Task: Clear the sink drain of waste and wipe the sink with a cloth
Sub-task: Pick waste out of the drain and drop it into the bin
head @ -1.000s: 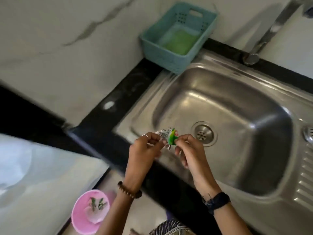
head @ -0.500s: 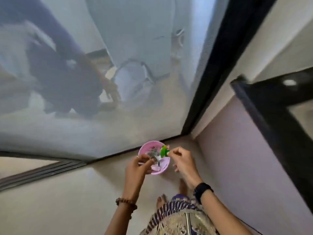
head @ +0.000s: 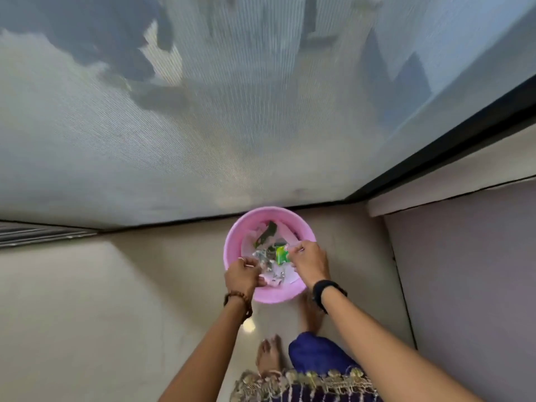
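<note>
A pink round bin [head: 232, 250] stands on the floor below me, with scraps of paper and dark green waste inside. Both my hands hover over it. My left hand [head: 243, 274] pinches a silvery scrap of wrapper [head: 265, 263] at the bin's near left. My right hand [head: 309, 263] pinches a bright green wrapper piece [head: 280, 254] over the bin's right half. The sink, its drain and any cloth are out of view.
A mesh screen door [head: 203, 126] with a dark frame fills the upper view behind the bin. A lilac cabinet side [head: 464, 271] rises on the right. My bare feet [head: 268, 355] stand on the beige floor just behind the bin.
My view swung from the sink down to the floor. Both hands carried the wrapper pieces from the sink's edge to just over the pink bin, which is now closer and larger.
</note>
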`<move>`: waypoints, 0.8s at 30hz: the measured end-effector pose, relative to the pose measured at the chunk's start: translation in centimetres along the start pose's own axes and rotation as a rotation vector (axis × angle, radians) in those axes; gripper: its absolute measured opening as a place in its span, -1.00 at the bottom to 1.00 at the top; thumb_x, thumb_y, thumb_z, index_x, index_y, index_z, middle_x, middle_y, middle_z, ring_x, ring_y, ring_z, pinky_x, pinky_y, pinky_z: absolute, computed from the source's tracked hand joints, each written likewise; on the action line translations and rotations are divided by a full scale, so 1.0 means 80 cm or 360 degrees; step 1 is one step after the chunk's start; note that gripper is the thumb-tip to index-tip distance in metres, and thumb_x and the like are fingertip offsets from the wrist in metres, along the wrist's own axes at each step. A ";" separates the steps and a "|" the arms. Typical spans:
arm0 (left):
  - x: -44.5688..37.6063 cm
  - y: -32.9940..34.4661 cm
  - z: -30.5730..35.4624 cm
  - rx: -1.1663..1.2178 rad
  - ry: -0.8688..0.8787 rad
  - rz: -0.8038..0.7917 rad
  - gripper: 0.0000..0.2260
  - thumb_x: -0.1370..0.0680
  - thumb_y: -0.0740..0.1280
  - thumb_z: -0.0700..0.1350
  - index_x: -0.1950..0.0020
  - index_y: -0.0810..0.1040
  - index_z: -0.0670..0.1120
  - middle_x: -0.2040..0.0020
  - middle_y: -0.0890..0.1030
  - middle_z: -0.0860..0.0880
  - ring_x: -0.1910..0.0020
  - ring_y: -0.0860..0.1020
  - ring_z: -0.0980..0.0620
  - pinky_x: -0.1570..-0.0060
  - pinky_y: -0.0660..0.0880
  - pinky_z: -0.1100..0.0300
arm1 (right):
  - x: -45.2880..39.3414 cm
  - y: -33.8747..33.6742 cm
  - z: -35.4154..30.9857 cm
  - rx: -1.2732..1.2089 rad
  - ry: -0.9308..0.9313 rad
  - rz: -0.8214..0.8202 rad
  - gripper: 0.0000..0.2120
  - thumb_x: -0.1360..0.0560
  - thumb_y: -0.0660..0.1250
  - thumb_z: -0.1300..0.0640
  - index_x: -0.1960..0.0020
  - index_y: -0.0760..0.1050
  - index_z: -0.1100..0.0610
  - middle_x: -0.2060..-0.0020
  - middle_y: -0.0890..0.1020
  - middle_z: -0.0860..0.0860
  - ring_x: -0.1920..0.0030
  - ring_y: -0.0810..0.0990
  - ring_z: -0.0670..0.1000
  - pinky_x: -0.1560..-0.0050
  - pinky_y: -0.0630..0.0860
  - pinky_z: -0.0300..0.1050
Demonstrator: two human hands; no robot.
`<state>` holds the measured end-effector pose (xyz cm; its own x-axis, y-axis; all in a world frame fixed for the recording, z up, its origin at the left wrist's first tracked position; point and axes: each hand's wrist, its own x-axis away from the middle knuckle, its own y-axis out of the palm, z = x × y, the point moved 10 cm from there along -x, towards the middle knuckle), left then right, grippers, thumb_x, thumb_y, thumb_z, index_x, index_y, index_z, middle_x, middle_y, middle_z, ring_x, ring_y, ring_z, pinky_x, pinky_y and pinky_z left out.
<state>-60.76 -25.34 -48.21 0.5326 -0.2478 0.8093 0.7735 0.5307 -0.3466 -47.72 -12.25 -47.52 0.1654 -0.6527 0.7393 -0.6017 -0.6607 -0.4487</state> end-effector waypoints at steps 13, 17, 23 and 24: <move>0.151 0.027 0.098 0.0550 -0.0148 -0.0276 -0.71 -0.58 0.16 -0.16 0.34 0.41 -0.14 0.62 0.36 0.02 0.73 0.26 0.18 0.72 0.16 0.41 | 0.112 -0.069 -0.050 -0.0905 0.0238 -0.0074 -0.84 -0.47 0.25 0.22 0.24 0.56 0.14 0.48 0.55 -0.01 0.55 0.45 -0.07 0.56 0.41 -0.28; 0.324 0.019 0.209 0.0838 -0.0029 -0.0593 -0.58 -0.58 0.17 -0.06 0.49 0.32 -0.08 0.73 0.27 0.07 0.79 0.18 0.22 0.77 0.08 0.46 | 0.253 -0.185 -0.137 -0.1244 0.0023 -0.0094 -0.81 -0.47 0.25 0.21 0.30 0.51 0.11 0.57 0.52 -0.09 0.62 0.43 -0.15 0.60 0.34 -0.34; 0.599 0.050 0.330 0.0934 0.0201 -0.1282 -0.61 -0.59 0.14 -0.07 0.46 0.33 -0.05 0.71 0.22 0.06 0.79 0.13 0.22 0.76 0.04 0.50 | 0.477 -0.391 -0.184 -0.1596 -0.0402 0.0072 -0.82 -0.51 0.21 0.14 0.22 0.52 0.09 0.52 0.48 -0.09 0.54 0.40 -0.13 0.52 0.35 -0.31; 0.638 0.060 0.338 0.0880 0.0244 -0.1377 -0.62 -0.58 0.13 -0.08 0.45 0.32 -0.05 0.70 0.21 0.06 0.79 0.12 0.22 0.76 0.04 0.49 | 0.509 -0.421 -0.178 -0.1639 -0.0457 0.0135 -0.81 -0.51 0.21 0.13 0.23 0.53 0.09 0.52 0.48 -0.08 0.53 0.40 -0.12 0.50 0.34 -0.29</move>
<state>-39.13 -13.51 4.22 -0.0620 -0.8010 0.5955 0.6672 0.4104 0.6216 -31.84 -11.28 4.87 0.1889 -0.8332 0.5196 -0.9671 -0.0661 0.2456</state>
